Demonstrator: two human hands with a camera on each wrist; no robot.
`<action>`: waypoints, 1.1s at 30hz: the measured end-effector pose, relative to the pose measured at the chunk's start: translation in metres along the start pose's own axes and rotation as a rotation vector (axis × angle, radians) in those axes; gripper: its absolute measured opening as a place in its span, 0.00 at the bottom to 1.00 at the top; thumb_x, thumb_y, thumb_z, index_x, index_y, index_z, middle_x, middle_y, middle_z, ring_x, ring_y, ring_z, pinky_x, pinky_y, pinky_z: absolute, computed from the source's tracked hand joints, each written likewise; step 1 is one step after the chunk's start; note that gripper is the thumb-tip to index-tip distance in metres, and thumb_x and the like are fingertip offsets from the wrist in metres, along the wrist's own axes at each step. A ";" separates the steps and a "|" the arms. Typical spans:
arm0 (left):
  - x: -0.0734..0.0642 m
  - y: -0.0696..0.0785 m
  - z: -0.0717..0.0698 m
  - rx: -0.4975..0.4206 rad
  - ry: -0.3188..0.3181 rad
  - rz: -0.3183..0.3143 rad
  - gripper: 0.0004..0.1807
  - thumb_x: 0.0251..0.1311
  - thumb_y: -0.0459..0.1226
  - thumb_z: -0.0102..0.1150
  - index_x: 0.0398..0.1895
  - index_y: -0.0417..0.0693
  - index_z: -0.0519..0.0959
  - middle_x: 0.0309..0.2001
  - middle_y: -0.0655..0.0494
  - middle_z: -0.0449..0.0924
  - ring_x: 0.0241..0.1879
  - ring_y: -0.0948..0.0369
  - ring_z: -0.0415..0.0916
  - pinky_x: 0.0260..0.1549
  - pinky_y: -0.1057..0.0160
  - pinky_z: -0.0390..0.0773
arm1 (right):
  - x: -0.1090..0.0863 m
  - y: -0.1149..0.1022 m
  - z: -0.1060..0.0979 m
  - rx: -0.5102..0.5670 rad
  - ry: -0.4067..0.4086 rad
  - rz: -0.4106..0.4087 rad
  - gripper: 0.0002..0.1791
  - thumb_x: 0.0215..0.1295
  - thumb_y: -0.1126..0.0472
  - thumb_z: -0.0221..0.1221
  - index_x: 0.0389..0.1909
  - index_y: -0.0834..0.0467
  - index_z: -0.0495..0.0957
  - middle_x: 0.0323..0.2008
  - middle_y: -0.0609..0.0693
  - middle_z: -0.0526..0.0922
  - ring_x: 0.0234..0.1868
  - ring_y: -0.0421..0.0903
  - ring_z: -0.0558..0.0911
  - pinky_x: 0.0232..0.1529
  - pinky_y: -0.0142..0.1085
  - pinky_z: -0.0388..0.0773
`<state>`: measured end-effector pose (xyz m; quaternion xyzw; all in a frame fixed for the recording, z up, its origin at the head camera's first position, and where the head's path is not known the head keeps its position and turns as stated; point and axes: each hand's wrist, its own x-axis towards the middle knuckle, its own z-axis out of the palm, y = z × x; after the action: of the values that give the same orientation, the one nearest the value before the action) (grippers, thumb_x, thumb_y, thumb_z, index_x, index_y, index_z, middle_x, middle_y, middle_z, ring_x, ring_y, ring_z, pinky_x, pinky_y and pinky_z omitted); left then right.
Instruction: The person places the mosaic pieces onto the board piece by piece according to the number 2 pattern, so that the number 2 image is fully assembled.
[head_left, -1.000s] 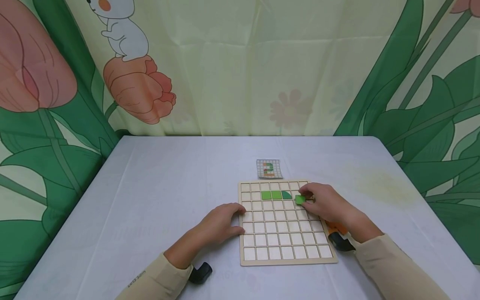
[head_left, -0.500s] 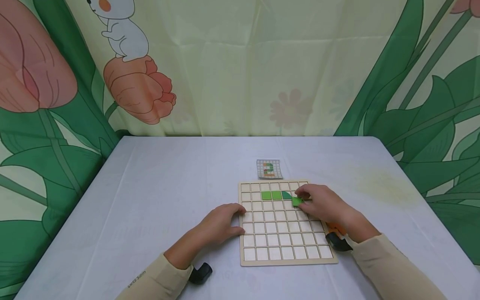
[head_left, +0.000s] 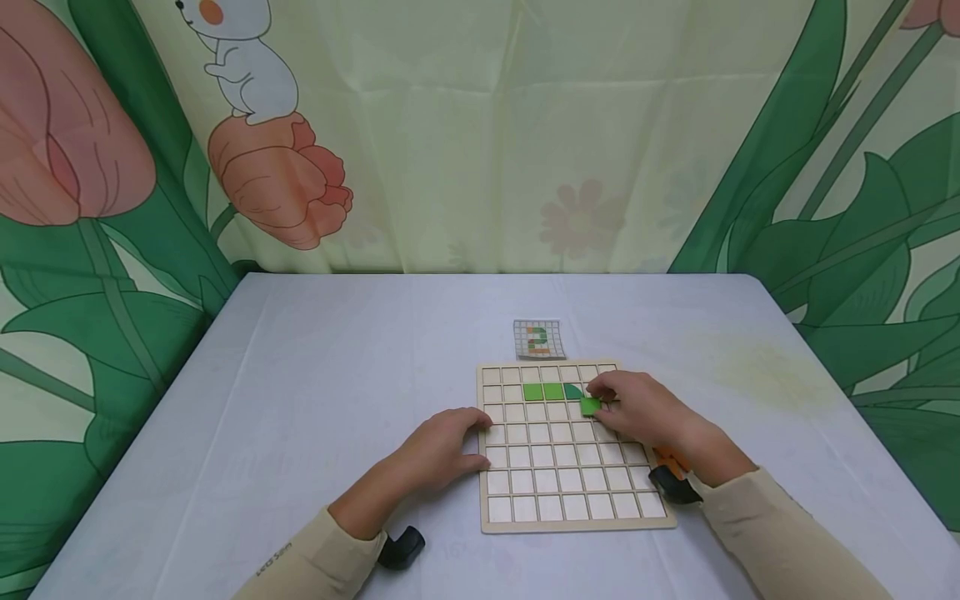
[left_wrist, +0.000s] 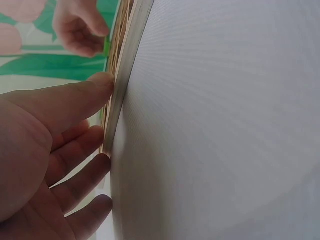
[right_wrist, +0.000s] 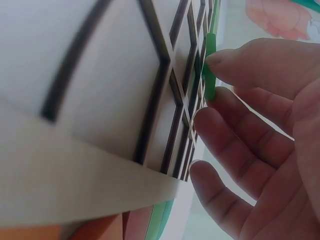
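A wooden grid board [head_left: 577, 526] with white cells lies on the table. My right hand [head_left: 643, 412] pinches a light green square tile [head_left: 590, 407] between thumb and fingers, over the upper right cells. The right wrist view shows that tile [right_wrist: 211, 75] edge-on, close to the grid. In the second row sit two light green squares [head_left: 552, 391] and a dark green rounded piece [head_left: 572, 390], left of the held tile. My left hand [head_left: 441, 450] rests its thumb and fingertips against the board's left edge; the left wrist view shows these fingers [left_wrist: 75, 187] loosely extended.
A small gridded card [head_left: 537, 339] with a coloured pattern lies behind the board. Orange pieces [head_left: 670, 460] lie by the board's right edge, partly under my right wrist; red and green pieces [right_wrist: 157, 220] show beside them in the right wrist view.
My right hand has moved slightly left and nearer to me with the green tile, stopping just below and right of the dark green piece. My left hand stays at the board's edge.
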<state>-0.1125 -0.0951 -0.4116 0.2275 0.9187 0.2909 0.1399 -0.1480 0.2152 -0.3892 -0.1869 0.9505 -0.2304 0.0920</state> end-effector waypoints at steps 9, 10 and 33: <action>0.000 -0.002 0.001 -0.003 0.008 0.015 0.26 0.57 0.38 0.73 0.58 0.43 0.77 0.55 0.54 0.80 0.60 0.55 0.74 0.60 0.55 0.72 | 0.002 -0.002 0.002 -0.012 -0.001 -0.028 0.16 0.64 0.64 0.64 0.51 0.64 0.80 0.46 0.52 0.84 0.46 0.51 0.81 0.50 0.50 0.79; 0.000 -0.002 0.001 -0.003 0.009 0.017 0.26 0.57 0.38 0.73 0.58 0.43 0.77 0.55 0.54 0.80 0.60 0.55 0.74 0.60 0.55 0.72 | 0.002 -0.003 0.002 -0.013 -0.002 -0.029 0.16 0.64 0.64 0.64 0.51 0.64 0.80 0.46 0.52 0.84 0.46 0.50 0.81 0.50 0.50 0.79; -0.001 -0.002 0.001 -0.003 0.008 0.025 0.26 0.57 0.38 0.73 0.58 0.43 0.77 0.55 0.54 0.80 0.60 0.55 0.74 0.60 0.55 0.72 | 0.004 -0.006 0.005 -0.022 -0.013 -0.068 0.14 0.64 0.64 0.65 0.50 0.62 0.81 0.46 0.52 0.83 0.47 0.51 0.81 0.51 0.50 0.78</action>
<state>-0.1123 -0.0965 -0.4135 0.2377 0.9160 0.2948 0.1326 -0.1488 0.2064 -0.3912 -0.2214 0.9456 -0.2216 0.0880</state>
